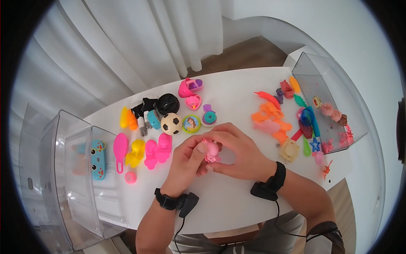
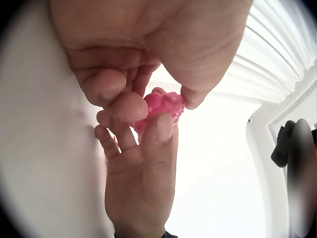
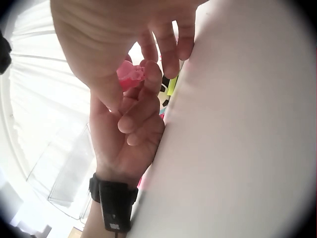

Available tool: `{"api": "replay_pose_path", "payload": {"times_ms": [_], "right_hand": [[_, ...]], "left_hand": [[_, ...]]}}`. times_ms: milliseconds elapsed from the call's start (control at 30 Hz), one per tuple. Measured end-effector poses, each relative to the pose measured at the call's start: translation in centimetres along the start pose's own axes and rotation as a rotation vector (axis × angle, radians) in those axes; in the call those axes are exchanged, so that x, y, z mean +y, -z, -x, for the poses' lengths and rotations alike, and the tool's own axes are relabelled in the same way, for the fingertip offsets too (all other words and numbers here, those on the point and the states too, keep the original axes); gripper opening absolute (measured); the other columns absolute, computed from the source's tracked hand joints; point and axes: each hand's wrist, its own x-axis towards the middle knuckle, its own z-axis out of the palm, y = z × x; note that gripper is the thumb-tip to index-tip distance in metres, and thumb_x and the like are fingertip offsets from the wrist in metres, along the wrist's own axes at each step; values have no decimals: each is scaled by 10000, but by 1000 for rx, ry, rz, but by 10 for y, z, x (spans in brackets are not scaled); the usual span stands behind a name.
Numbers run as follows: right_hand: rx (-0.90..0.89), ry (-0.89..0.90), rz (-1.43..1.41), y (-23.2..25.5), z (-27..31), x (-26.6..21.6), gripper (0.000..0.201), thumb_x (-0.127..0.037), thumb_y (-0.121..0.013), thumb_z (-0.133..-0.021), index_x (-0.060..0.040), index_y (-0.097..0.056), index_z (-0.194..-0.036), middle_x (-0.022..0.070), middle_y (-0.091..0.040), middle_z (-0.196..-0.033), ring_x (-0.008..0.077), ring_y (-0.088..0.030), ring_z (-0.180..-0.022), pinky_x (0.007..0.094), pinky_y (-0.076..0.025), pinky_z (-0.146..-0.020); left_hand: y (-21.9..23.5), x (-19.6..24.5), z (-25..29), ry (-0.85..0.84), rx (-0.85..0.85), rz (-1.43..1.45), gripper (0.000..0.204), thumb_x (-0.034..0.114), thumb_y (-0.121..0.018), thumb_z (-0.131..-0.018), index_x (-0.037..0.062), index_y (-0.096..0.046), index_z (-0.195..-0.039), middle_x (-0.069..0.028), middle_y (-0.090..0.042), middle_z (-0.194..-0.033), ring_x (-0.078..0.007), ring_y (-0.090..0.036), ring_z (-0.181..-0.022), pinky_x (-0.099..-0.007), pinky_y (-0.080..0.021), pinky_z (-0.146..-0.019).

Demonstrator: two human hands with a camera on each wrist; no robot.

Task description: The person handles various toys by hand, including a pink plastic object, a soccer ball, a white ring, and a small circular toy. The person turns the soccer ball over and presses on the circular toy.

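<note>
Above the white table (image 1: 228,199), a small pink toy (image 1: 212,151) with ruffled edges is held between both hands. From its left side my left hand (image 1: 185,158) grips it, thumb lying over the top. My right hand (image 1: 243,154) comes from the other side, its thumb and forefinger at the toy. In the left wrist view the pink toy (image 2: 164,105) sits between the two thumbs, partly covered by fingers. The right wrist view shows part of the toy (image 3: 131,74) beyond the right thumb, with the left fingers curled beneath it.
Toys on the left include a soccer ball (image 1: 171,124), a pink brush (image 1: 121,148) and a yellow mould (image 1: 135,153). Orange pieces (image 1: 270,111) and other small toys lie right. Clear bins stand at the left (image 1: 78,169) and right (image 1: 311,84), holding some items.
</note>
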Motion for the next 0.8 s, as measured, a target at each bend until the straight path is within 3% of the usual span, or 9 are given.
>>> {"api": "replay_pose_path", "payload": {"times_ms": [200, 300, 367, 433, 533, 633, 800], "right_hand": [[-7, 1, -12, 3, -3, -8, 690, -268, -925, -781, -110, -625, -1382, 127, -589, -1355, 290, -690, -1069, 391, -593, -921], [-8, 8, -12, 2, -2, -8, 684, -234, -926, -787, -87, -629, -1385, 124, -593, -1331, 278, -655, -1156, 384, -571, -981], [-12, 2, 26, 0, -1, -4, 667, -305, -917, -778, -106, -636, -1349, 120, -617, -1288, 298, -692, -1066, 397, -591, -903], [-11, -17, 31, 0, -1, -5, 653, -300, -911, -780, -106, -640, -1341, 117, -622, -1283, 303, -692, -1074, 400, -592, -901], [2, -22, 48, 0, -2, -5, 624, -293, -897, -785, -107, -646, -1326, 114, -628, -1277, 312, -695, -1075, 407, -594, -891], [16, -1, 74, 0, -2, -6, 603, -296, -884, -794, -110, -650, -1318, 113, -628, -1273, 319, -700, -1057, 411, -595, -876], [66, 30, 91, -3, -1, -5, 572, -285, -862, -810, -127, -654, -1318, 107, -623, -1263, 309, -702, -1029, 403, -598, -865]], "left_hand": [[6, -2, -1, 15, -31, -37, 448, 414, -581, -1121, 30, -652, -1341, -1, -715, -976, -31, -575, -634, -188, -433, -532], [7, -1, -2, 4, -62, -34, 465, 432, -581, -1119, 29, -652, -1340, -8, -725, -988, -29, -578, -643, -187, -432, -534], [8, 0, -1, -4, -67, -21, 476, 445, -582, -1117, 31, -649, -1341, -14, -736, -1001, -28, -583, -651, -187, -432, -535], [9, 0, -1, -6, -101, -101, 595, 557, -524, -1108, 37, -622, -1379, -81, -772, -1079, -53, -654, -741, -179, -460, -547], [8, 1, -1, -2, -106, -135, 629, 603, -511, -1096, 45, -629, -1360, -84, -776, -1072, -52, -657, -737, -177, -461, -547], [5, 6, 0, 31, -78, -113, 517, 521, -562, -1106, 60, -636, -1325, -34, -771, -1068, -18, -603, -701, -179, -447, -560], [7, 0, -1, 8, -97, -52, 549, 560, -515, -1110, 59, -567, -1331, -63, -775, -1097, -33, -605, -703, -184, -452, -576]]}}
